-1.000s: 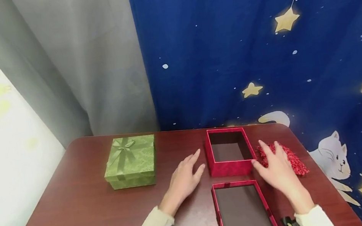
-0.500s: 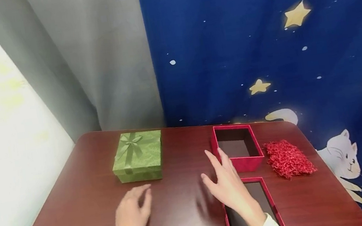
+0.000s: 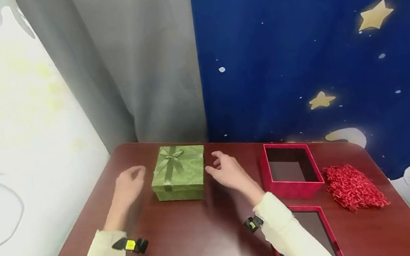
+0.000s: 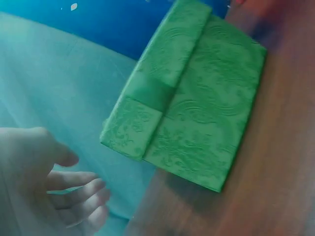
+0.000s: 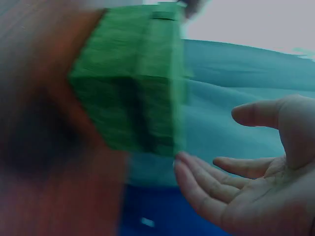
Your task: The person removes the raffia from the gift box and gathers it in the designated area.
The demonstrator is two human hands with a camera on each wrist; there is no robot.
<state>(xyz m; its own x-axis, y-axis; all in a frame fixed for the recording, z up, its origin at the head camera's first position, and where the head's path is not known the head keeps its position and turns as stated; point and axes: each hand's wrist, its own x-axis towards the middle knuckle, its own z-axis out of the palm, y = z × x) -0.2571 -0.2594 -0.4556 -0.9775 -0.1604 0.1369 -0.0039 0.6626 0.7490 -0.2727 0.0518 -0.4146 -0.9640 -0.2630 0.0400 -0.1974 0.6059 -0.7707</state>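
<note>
A green gift box (image 3: 180, 173) with a ribbon bow on its lid stands closed on the table, between my two hands. To its left is my left hand (image 3: 128, 187), apart from the box, its fingers loosely bent and holding nothing. On the other side my right hand (image 3: 231, 172) is close to the box's right face, fingers relaxed and holding nothing. In the left wrist view a gap shows between the left hand (image 4: 64, 182) and the box (image 4: 206, 98). The right wrist view is blurred; fingertips of the right hand (image 5: 246, 172) appear near the box's edge, and I cannot tell whether they touch.
Right of my right hand stands an open red box (image 3: 296, 187). In front of it lies its red lid (image 3: 315, 228), upside down and partly covered by my right sleeve (image 3: 290, 229). A heap of red shredded paper (image 3: 355, 188) lies at the right of the brown table (image 3: 197, 242).
Both hands have moved left, away from the red box, to either side of the green box. The head view has turned left. The boxes and shredded paper stay in place on the table.
</note>
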